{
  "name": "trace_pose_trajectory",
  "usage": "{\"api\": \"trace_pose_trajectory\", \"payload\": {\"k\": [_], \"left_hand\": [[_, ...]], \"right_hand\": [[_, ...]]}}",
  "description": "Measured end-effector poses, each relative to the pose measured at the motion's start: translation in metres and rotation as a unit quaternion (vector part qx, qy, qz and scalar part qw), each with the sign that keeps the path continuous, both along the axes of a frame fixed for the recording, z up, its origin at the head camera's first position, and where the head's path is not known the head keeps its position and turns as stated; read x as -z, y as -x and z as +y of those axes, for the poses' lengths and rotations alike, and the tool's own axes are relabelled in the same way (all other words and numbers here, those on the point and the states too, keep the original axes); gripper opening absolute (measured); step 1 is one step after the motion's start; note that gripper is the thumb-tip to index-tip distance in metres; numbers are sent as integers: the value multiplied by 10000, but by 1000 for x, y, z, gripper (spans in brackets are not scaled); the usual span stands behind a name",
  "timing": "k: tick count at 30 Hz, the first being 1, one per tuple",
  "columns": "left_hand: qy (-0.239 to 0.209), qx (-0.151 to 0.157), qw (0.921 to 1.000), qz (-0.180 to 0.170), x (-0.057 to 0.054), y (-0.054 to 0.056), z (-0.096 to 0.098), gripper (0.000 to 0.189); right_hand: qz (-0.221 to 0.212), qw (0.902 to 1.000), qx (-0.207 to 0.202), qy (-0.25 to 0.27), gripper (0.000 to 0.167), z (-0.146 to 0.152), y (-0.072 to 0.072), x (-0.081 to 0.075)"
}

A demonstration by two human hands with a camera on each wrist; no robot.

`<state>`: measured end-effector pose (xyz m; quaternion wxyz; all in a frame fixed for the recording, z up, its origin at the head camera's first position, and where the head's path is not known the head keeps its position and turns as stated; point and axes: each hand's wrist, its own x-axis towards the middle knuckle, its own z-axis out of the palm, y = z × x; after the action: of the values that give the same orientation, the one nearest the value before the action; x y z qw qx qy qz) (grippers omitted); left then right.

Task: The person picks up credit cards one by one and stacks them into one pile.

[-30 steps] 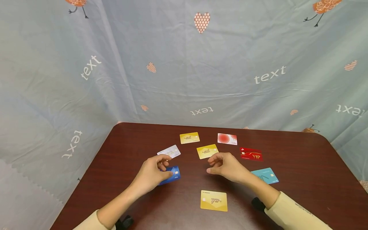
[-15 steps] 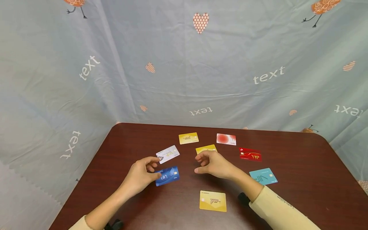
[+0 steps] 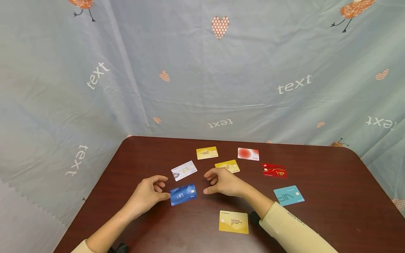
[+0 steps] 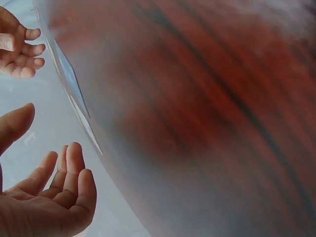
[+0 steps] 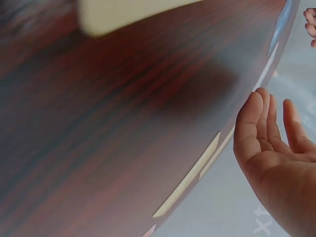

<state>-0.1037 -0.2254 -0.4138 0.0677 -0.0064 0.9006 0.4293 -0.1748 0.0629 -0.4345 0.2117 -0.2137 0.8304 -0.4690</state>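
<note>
Only the head view shows the card faces: the blue card [image 3: 183, 194] lies on the tabletop [image 3: 332, 179] just beside the thumb of the left hand [image 3: 146, 194]; whether they touch I cannot tell. The wrist views thin the cards to slivers but show both hands released, fingers loosely bent. The right hand [image 3: 225, 182] partly hides a yellow card [image 3: 229, 164]. A pale shape [image 5: 133, 14], blurred, is cut off atop the right wrist view.

Booth-like: printed cloth [image 3: 177, 45] round dark table [image 3: 332, 200]
</note>
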Motion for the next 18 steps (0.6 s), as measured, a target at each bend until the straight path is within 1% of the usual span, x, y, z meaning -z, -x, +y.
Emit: {"api": "trace_pose_trajectory", "payload": {"k": [3, 7, 18], "left_hand": [[-148, -54, 9997, -166, 1, 1, -1, 58], [-311, -39, 9991, -299, 2, 2, -1, 60], [-538, 108, 9973, -498, 8, 5, -1, 63]], "right_hand": [[-89, 10000, -1, -18, 50, -5, 2, 1], [-154, 9999, -26, -7, 51, -12, 3, 2], [-132, 9999, -93, 1, 51, -28, 5, 5]]}}
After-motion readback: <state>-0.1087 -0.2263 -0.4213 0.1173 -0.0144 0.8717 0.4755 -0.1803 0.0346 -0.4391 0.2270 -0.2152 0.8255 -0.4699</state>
